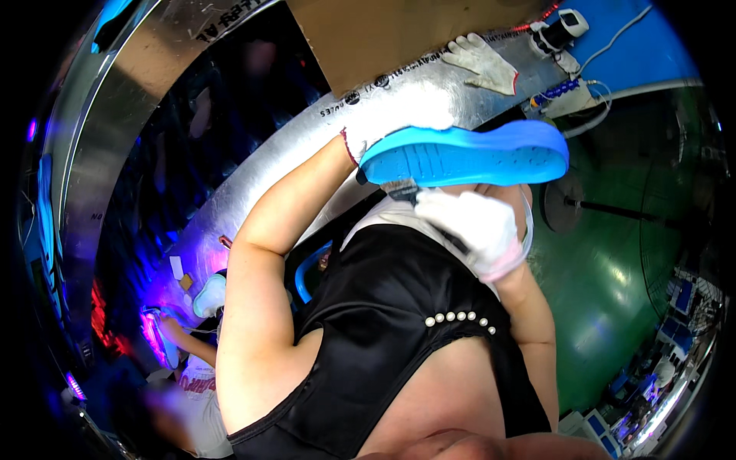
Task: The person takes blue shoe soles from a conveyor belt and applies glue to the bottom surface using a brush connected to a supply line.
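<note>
A bright blue shoe sole (491, 157) with ridges and small holes on its upward face is held up in front of my body. My left hand (374, 136), in a white work glove, grips it at its left end and far edge; most of those fingers are hidden behind the sole or lost in glare. Just below the near edge, my gloved right hand (471, 226) is closed around a small brush (400, 189). The greyish bristles are at the sole's lower left edge, and whether they touch it I cannot tell. Part of the dark handle shows under the right hand.
A curved metal worktop (268, 165) runs along the far side, with a cardboard sheet (406, 38) and a loose white glove (481, 63) on it. A white-and-black device (563, 31) with cables stands far right. Lower left, a co-worker's hand (170, 330) holds a purple-lit sole.
</note>
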A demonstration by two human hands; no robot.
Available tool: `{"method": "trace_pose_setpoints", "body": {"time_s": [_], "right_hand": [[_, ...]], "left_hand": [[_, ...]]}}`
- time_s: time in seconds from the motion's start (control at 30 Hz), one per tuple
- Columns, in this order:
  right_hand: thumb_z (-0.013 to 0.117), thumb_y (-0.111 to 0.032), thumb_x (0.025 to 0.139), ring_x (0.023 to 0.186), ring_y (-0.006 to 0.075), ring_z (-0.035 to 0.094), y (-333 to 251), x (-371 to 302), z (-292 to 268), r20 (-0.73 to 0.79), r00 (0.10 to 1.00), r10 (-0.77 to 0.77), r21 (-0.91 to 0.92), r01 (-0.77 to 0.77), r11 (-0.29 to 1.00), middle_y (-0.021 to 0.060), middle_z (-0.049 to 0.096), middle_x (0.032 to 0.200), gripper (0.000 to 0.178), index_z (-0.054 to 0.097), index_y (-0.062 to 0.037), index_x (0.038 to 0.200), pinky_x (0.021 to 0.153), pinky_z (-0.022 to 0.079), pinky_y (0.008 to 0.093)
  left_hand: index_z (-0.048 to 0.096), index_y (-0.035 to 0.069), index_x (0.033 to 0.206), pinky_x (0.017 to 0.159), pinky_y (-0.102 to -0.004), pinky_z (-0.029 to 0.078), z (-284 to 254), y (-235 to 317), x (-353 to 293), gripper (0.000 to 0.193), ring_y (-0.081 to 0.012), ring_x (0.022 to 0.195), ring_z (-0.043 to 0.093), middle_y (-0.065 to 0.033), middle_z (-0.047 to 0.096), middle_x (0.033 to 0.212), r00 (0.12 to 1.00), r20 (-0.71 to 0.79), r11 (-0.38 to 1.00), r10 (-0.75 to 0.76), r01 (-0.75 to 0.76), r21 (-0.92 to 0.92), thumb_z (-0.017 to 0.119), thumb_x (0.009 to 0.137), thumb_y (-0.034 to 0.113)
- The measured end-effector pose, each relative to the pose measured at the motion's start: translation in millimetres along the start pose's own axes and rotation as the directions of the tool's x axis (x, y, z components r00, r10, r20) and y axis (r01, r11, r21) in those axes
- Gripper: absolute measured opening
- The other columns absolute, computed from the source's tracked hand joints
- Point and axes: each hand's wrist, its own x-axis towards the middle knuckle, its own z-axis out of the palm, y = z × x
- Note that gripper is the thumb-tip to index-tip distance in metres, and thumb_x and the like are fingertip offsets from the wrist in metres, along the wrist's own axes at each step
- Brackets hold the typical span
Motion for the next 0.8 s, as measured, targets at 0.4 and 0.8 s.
{"method": "trace_pose_setpoints", "body": {"time_s": [0.4, 0.8], "right_hand": [[0.071, -0.005, 0.067, 0.067, 0.0213, 0.063, 9.9, 4.5, -18.5, -0.218, 0.975, -0.029, 0.142, 0.061, 0.988, 0.0099, 0.07, 0.095, 0.031, 0.069, -0.0071, 0.098, 0.063, 0.051, 0.0293], [0.071, -0.005, 0.069, 0.063, 0.0198, 0.062, 5.4, 3.5, -34.6, -0.046, 0.995, -0.087, -0.16, 0.078, 0.984, 0.0129, 0.07, 0.096, 0.023, 0.071, -0.0076, 0.092, 0.053, 0.046, 0.0266]], "left_hand": [[0.055, -0.001, 0.128, 0.102, -0.0371, 0.043, 1.5, 29.3, -16.6, 0.044, -0.0287, 0.115, 0.057, -0.0176, 0.058, 0.126, 0.968, 0.213, 0.976, 0.132, -0.164, 0.142, 0.053, 0.093, 0.026], [0.058, 0.007, 0.126, 0.102, -0.039, 0.042, 4.0, 62.9, -36.8, 0.041, -0.0291, 0.123, 0.049, -0.0154, 0.053, 0.13, 0.821, 0.429, 0.527, 0.377, -0.571, 0.63, 0.062, 0.088, 0.02]]}}
